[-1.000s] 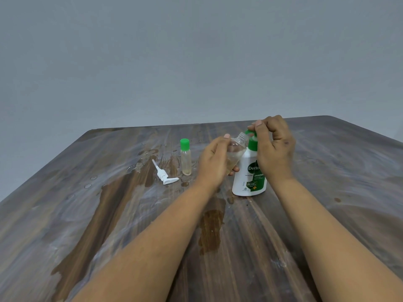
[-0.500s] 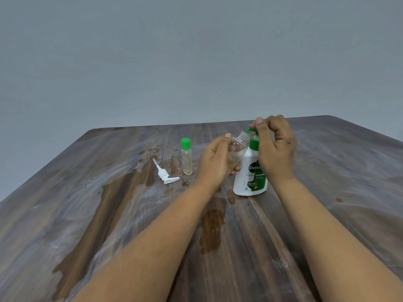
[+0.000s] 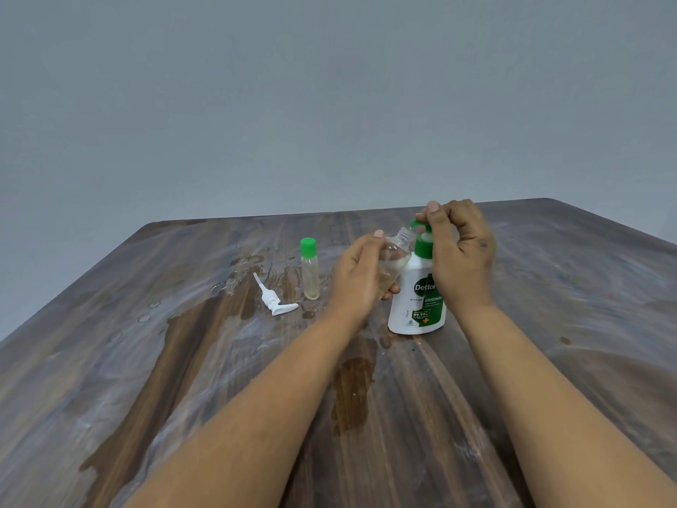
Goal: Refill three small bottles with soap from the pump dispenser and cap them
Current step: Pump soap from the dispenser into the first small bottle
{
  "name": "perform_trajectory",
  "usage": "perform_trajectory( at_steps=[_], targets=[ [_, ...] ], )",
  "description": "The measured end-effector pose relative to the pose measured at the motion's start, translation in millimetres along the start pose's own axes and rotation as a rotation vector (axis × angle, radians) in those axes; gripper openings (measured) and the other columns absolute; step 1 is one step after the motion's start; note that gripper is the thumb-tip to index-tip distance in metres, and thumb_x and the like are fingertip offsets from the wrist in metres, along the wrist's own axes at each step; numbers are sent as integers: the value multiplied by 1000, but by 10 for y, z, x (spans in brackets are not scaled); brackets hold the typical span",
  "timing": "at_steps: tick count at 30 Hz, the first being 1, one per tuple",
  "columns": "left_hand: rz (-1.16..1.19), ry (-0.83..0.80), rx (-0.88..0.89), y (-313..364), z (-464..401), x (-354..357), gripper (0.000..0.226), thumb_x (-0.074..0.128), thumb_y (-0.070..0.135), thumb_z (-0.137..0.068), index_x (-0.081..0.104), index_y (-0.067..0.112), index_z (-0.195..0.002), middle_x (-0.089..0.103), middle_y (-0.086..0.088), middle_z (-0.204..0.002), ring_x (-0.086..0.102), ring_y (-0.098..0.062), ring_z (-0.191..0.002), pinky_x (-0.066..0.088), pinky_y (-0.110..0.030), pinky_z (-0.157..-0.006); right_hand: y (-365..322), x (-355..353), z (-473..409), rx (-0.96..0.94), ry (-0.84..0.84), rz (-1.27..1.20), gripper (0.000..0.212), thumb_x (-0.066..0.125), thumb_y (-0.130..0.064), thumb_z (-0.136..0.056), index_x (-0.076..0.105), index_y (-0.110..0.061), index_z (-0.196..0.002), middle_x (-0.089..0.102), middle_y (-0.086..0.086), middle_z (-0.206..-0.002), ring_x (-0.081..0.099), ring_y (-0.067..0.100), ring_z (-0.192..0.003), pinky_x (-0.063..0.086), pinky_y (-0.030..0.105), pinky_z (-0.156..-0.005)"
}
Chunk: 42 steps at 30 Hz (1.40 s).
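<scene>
One small bottle [image 3: 394, 260] tilts in left hand [image 3: 357, 275], beside dispenser [image 3: 417, 298].

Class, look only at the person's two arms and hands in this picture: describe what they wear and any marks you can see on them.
Both forearms are bare as far as the picture shows: no sleeves, gloves, watch or bracelets. No rings show on the left hand or the right hand. The right hand has a small dark mark on its back. Fingernails look short and unpainted.

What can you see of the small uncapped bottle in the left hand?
The small clear bottle looks like plastic, uncapped, threaded neck bare. It tilts up and right, mouth at the green nozzle of the pump dispenser. A little pale liquid sits low inside. The left hand grips its body above the table; its base is hidden.
</scene>
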<state>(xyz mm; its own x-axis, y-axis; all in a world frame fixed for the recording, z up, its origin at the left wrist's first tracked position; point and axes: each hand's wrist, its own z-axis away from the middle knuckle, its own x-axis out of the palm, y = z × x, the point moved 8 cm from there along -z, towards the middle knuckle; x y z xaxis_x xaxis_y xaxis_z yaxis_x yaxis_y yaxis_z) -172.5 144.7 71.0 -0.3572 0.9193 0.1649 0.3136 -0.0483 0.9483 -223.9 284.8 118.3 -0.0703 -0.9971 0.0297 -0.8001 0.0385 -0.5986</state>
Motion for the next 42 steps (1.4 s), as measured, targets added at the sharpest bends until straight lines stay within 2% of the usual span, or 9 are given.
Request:
perform_trajectory(
  at_steps=[4,9,14,20,24,28,32,37,42],
  targets=[
    [-8,-7,6,12,6,2,29,41,29,-104,60,19,-85,70,-1,-87,56,-12,-42,40,-18,-40,0,13,-8,-10,-20,19,24,57,-20,-95,64,-24,-72,55,-5,-74,53,1,-74,41,18,-69],
    [-4,1,0,14,9,-3,29,41,29,-104,61,18,-86,70,-2,-90,56,-12,-41,40,-16,-39,-9,6,16,-25,20,-1,25,55,-24,-97,65,-22,-74,53,-11,-76,54,0,-76,40,15,-70],
    [-1,7,4,10,5,-9,30,42,30,-103,61,19,-83,70,6,-78,56,-12,-40,39,-15,-38,0,14,21,-6,14,-16,25,53,-30,-99,65,-26,-77,56,-10,-79,55,1,-81,42,19,-75],
    [2,-1,7,-1,-1,-6,29,43,31,-103,61,20,-84,71,3,-81,56,-13,-41,40,-18,-40,6,27,-11,-11,-11,23,26,55,-25,-94,65,-19,-71,57,8,-76,56,14,-76,43,27,-70],
    [-1,-8,13,19,6,-4,29,42,30,-104,60,19,-84,70,4,-81,56,-12,-41,40,-16,-39,-8,23,4,-26,3,27,25,55,-22,-97,65,-17,-74,54,-2,-75,55,9,-75,43,22,-69],
    [-15,-3,17,14,3,-8,30,42,31,-104,61,20,-83,70,2,-84,57,-12,-41,40,-16,-39,-26,11,24,-33,28,6,26,52,-28,-99,66,-19,-79,54,-12,-78,54,0,-79,40,14,-73],
    [1,-1,10,3,-5,-10,30,42,31,-103,61,19,-84,70,-1,-86,57,-13,-42,40,-16,-39,3,27,11,-20,7,17,24,55,-24,-97,64,-21,-75,57,-2,-78,56,7,-78,43,19,-71],
    [10,-4,3,7,7,-6,29,43,31,-103,60,20,-82,70,-2,-86,56,-12,-41,41,-16,-39,18,37,-5,-15,-17,22,25,55,-25,-93,63,-18,-71,56,8,-76,53,9,-74,41,17,-68],
    [-6,-1,-8,21,13,-1,29,41,30,-104,60,17,-86,71,-1,-88,56,-12,-41,39,-16,-40,-32,11,28,-54,31,-1,25,53,-24,-99,66,-19,-78,55,-9,-76,54,1,-79,40,14,-73]
  ],
)
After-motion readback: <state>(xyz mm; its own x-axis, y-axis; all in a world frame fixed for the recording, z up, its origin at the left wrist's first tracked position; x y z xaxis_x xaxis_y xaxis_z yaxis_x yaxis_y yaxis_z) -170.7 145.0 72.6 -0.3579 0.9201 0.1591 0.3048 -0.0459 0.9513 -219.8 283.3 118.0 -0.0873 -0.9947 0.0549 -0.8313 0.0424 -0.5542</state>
